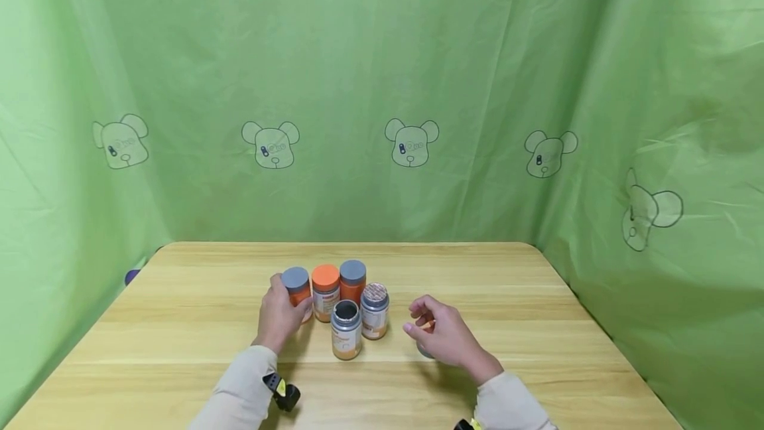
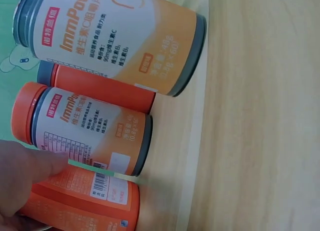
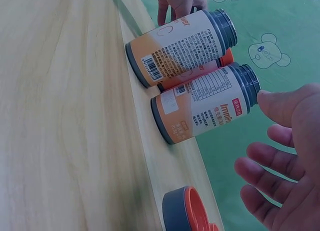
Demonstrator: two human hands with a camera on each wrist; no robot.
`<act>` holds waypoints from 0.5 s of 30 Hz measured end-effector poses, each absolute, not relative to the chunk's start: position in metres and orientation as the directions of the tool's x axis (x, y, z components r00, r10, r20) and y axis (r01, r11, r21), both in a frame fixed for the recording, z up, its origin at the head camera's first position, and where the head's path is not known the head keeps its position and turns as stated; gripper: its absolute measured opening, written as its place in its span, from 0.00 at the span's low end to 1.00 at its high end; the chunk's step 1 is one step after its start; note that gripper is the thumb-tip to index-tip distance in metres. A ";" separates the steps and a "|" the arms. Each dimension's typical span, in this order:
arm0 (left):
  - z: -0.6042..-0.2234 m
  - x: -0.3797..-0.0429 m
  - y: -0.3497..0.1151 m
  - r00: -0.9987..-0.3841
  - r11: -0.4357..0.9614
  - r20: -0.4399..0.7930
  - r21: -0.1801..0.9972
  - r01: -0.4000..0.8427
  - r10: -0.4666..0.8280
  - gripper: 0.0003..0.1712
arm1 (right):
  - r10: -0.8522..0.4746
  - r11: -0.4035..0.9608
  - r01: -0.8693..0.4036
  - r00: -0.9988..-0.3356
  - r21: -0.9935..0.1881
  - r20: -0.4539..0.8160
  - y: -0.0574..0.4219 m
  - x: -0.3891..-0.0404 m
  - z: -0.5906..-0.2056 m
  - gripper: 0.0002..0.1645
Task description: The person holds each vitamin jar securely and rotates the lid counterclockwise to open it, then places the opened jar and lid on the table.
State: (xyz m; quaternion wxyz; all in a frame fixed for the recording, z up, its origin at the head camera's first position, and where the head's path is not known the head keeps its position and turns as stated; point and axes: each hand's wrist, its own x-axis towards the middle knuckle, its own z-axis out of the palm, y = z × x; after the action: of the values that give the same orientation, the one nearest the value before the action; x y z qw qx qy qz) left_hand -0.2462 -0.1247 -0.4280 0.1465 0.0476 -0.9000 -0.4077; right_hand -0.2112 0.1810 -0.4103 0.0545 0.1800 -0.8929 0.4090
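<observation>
My left hand [image 1: 279,316] holds an orange supplement jar with a grey lid [image 1: 295,279] at the left of the group, thumb on its front. Beside it stands a white-labelled grey jar with an orange lid [image 1: 325,297], and behind is another orange jar with a grey lid [image 1: 353,273]. Two grey jars are lidless: the front one [image 1: 346,337] shows a dark mouth, the other [image 1: 375,316] a pale, patterned seal. My right hand [image 1: 449,336] hovers right of them, fingers loosely bent and holding nothing. Below it lies a grey and orange lid [image 3: 176,211], mostly hidden by that hand in the head view.
The jars stand close together on a light wooden table [image 1: 513,284]. Green curtains [image 1: 334,184] with bear drawings hang behind the table and along both sides.
</observation>
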 end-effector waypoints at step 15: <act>-0.400 -0.222 -0.118 -0.896 0.643 0.421 0.727 0.240 -0.141 0.41 | -0.274 0.586 -0.375 -0.926 -0.718 0.260 0.178 -0.207 -0.405 0.14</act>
State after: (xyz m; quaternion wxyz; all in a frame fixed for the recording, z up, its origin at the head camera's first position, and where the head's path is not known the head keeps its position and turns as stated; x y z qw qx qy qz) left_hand -0.2224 -0.1178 -0.4005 0.2264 -0.0282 -0.8778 -0.4213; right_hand -0.2066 0.1784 -0.4052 0.0608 0.1828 -0.8883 0.4169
